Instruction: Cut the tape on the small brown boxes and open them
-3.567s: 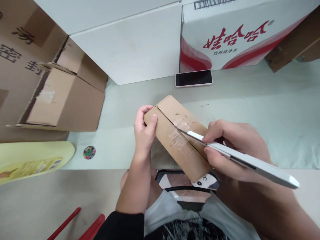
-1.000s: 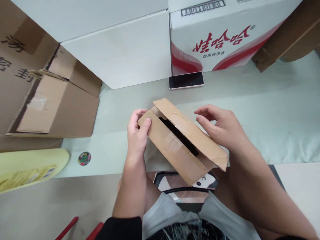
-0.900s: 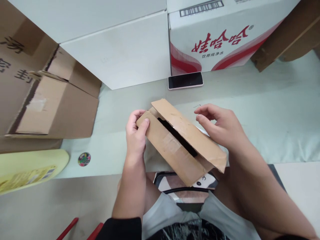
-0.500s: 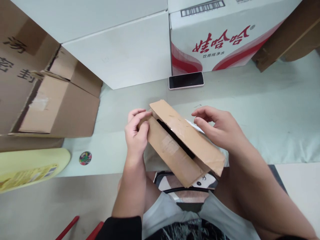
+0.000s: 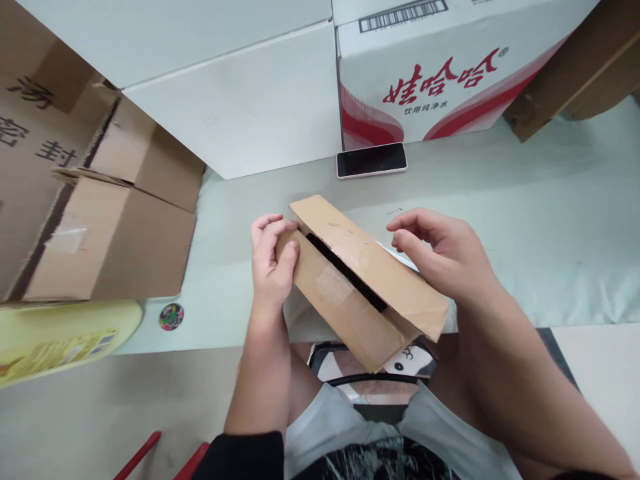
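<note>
A small brown cardboard box [image 5: 327, 287] lies slanted across the table's front edge, its long flaps parted over a dark slot. Clear tape sticks to the near flap. My left hand [image 5: 273, 257] grips the box's far-left end, thumb on the near flap and fingers round the corner. Just beyond the long right side, my right hand [image 5: 440, 250] hovers with fingers half bent and thumb apart, holding nothing. A white piece [image 5: 397, 255], perhaps paper, shows partly between the box and my right hand; the rest of it is hidden.
A phone [image 5: 371, 161] lies before a white and red carton [image 5: 425, 93]. Large white boxes [image 5: 240, 107] stand at the back. Brown cartons [image 5: 145, 247] fill the left, above a yellow container [image 5: 70, 340]. A round sticker [image 5: 171, 317] is on the tablecloth [image 5: 530, 233].
The small box has shifted slightly left and its far flap leans a little differently. My right hand has drawn slightly right. The brown carton at the left has slid nearer to the front edge.
</note>
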A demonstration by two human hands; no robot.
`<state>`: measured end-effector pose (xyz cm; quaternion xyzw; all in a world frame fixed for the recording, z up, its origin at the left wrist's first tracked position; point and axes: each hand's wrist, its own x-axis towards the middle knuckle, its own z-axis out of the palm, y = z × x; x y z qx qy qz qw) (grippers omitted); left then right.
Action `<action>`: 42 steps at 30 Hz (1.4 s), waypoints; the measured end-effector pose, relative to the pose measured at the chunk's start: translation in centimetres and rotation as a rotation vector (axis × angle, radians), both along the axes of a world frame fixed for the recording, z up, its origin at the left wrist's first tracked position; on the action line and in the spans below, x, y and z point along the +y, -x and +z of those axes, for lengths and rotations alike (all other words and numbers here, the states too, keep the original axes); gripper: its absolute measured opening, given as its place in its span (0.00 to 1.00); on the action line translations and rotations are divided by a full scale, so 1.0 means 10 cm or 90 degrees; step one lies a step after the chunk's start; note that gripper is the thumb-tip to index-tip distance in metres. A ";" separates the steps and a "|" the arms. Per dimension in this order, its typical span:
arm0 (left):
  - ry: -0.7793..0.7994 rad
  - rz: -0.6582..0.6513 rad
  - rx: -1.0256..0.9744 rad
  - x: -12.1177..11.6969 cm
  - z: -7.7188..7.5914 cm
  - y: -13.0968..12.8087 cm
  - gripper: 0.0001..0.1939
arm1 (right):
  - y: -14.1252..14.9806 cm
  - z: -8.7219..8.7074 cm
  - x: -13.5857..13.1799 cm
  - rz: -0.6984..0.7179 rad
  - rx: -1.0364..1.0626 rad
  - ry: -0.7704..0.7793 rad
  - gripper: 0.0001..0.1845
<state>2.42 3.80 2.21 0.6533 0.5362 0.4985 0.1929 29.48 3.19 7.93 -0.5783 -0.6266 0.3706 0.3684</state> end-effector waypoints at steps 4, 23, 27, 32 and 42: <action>0.021 0.051 -0.111 0.03 -0.06 0.06 0.15 | -0.01 -0.04 0.01 -0.012 0.037 -0.010 0.06; 0.002 0.167 -0.425 0.10 -0.02 -0.03 0.16 | -0.06 -0.10 0.02 -0.099 0.087 -0.012 0.09; -0.026 0.199 -0.403 0.12 -0.04 0.03 0.16 | -0.05 -0.11 0.02 -0.113 0.095 -0.050 0.08; -0.059 0.249 -0.387 0.14 0.00 0.03 0.13 | -0.06 -0.13 0.00 -0.134 0.102 -0.091 0.09; -0.005 0.256 -0.447 0.15 0.00 0.00 0.13 | -0.07 -0.16 0.00 -0.115 0.113 -0.079 0.09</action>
